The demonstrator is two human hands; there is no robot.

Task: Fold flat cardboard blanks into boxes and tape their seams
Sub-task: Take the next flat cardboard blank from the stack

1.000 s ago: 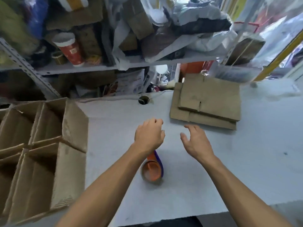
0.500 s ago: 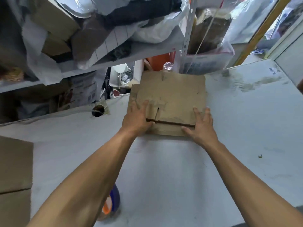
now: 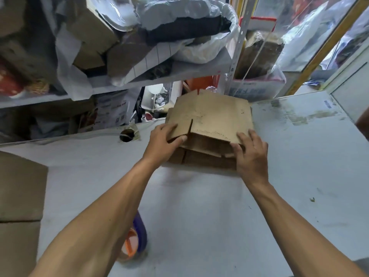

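A flat brown cardboard blank (image 3: 211,116) is tilted up at its near edge off a short stack of blanks (image 3: 201,159) at the back of the white table (image 3: 199,216). My left hand (image 3: 162,141) grips the blank's near left corner, thumb under the flap. My right hand (image 3: 250,154) holds its near right edge, fingers on top. A tape roll with an orange core and a blue rim (image 3: 135,240) lies near the front edge, partly hidden by my left forearm.
Folded cardboard boxes (image 3: 20,196) stand at the left edge. A round cable hole (image 3: 126,135) sits in the table left of the stack. Cluttered shelves (image 3: 139,76) with bags and cartons rise behind. A glass partition (image 3: 349,100) stands at the right.
Both hands reached from above the tape roll to the stack, pressed on the top blank, then lifted its near edge. The view shifted forward and right.
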